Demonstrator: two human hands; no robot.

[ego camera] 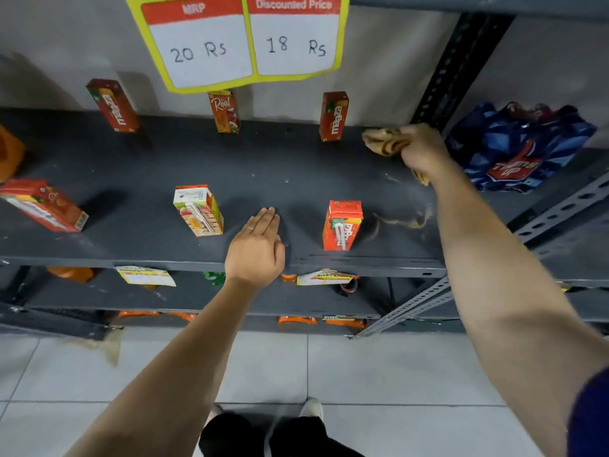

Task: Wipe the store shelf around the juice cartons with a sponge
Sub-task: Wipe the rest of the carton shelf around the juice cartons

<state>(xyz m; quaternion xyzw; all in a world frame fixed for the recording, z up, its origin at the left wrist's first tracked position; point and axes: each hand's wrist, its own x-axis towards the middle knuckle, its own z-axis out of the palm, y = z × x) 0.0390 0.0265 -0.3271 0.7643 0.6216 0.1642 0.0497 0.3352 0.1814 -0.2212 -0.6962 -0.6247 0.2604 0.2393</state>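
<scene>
The crumpled tan wiping cloth point(385, 141) was partly hidden inside the right hand point(420, 150), and the orange pack point(8, 153) was cut off at the left edge.

— What sort of place is this?

— A shop. A yellow paper price sign point(235, 41) hangs above the back edge of a dark grey slotted-metal rack shelf point(148, 166), with "MRP 20 Rs" and "Discounted Price 18 Rs" handwritten on it.

— Anything else?

— Small red and orange juice cartons point(333, 116) stand spaced in rows along the shelf's back and front edges. A blue shrink-wrapped Thums Up drinks pack point(517, 146) sits past the right edge, and yellow paper tags point(145, 275) hang under the front edge.
</scene>
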